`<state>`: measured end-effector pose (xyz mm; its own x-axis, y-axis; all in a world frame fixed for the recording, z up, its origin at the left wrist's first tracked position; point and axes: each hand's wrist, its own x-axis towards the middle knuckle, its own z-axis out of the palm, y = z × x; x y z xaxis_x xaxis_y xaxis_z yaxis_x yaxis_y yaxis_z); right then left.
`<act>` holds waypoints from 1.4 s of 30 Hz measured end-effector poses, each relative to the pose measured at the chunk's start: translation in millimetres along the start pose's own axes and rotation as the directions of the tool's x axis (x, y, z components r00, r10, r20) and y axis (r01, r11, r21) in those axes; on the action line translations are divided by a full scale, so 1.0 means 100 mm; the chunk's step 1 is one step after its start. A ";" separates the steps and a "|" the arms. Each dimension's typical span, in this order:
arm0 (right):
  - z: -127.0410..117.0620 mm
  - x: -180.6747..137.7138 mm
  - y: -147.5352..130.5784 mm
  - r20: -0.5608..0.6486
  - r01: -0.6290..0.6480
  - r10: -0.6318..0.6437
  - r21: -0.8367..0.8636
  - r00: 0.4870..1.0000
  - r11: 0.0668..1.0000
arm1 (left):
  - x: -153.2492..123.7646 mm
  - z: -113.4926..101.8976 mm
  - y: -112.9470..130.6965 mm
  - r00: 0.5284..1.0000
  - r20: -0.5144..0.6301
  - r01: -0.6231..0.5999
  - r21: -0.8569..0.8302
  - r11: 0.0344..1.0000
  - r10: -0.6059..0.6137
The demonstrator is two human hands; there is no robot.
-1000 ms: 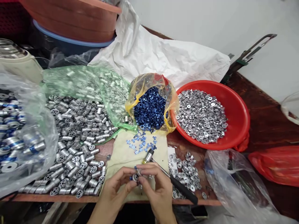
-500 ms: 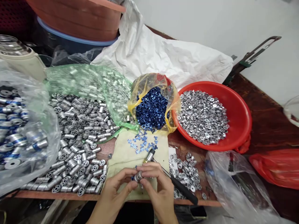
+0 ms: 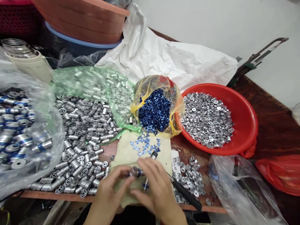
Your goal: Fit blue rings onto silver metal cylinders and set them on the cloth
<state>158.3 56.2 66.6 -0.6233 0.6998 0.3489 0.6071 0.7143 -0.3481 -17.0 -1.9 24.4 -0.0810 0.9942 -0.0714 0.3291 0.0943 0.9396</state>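
Observation:
My left hand is closed, pinching a small silver cylinder between thumb and fingertips. Blue shows beside this piece, partly hidden. Facing it, my right hand has its fingers stretched and its thumb apart. Between that thumb and fingers a small blue part shows, and I cannot make out what it rests on. Beneath and beside the right hand lies a hammer-like tool with a black handle. Several blue star-shaped pieces are scattered on the beige cloth beyond my hands.
Loose silver cylinders spread to the left, by a clear bag of blue-banded ones. A yellow bag holds blue pieces. Right of it stands a red basin of silver discs. More discs lie near the front edge.
My hands have moved apart. The silver cylinder stays in my left hand, while the right has let go and opened. The whole view has shifted slightly.

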 end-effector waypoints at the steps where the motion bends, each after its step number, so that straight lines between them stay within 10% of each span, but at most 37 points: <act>1: -0.02 0.13 0.10 0.022 -0.038 0.039 -0.049 0.999 0.998 | 0.05 0.01 0.01 0.993 -0.075 -0.076 0.178 0.981 0.090; 8: 0.27 0.93 0.75 0.097 -0.101 0.124 -0.219 0.987 0.970 | 0.54 -0.28 0.17 0.960 -0.116 -0.072 0.779 0.622 0.256; 17: 0.07 0.76 0.60 -0.027 -0.094 0.093 -0.048 0.995 0.994 | 0.91 -0.74 0.07 0.964 -0.170 0.030 0.832 0.554 0.203; 20: -0.04 0.55 0.40 -0.080 -0.083 0.088 0.064 0.993 0.995 | 0.63 -0.67 0.16 0.959 -0.177 -0.045 0.677 0.735 0.222; 23: -0.02 0.35 0.19 -0.131 -0.082 0.116 0.239 0.985 0.968 | 0.38 -0.52 0.26 0.992 -0.108 -0.058 0.074 0.996 0.066; 28: 0.10 0.09 -0.05 -0.221 -0.138 0.271 0.480 0.937 0.866 | 0.26 -0.20 0.26 0.970 0.168 0.243 -0.580 0.777 -0.178; 36: 0.03 -0.15 -0.10 -0.170 -0.137 0.281 0.571 0.945 0.809 | 0.13 0.10 0.13 0.995 0.030 0.097 -0.519 0.849 -0.095; 42: -0.07 -0.30 -0.13 0.036 -0.311 0.401 0.697 0.915 0.646 | 0.07 0.10 0.13 0.931 -0.016 -0.361 -0.166 0.918 0.364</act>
<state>172.7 26.7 67.1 -0.3449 0.9269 0.1481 0.2426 0.2404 -0.9399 -4.1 6.5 33.2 0.0288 0.9594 0.2806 0.1748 -0.2813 0.9436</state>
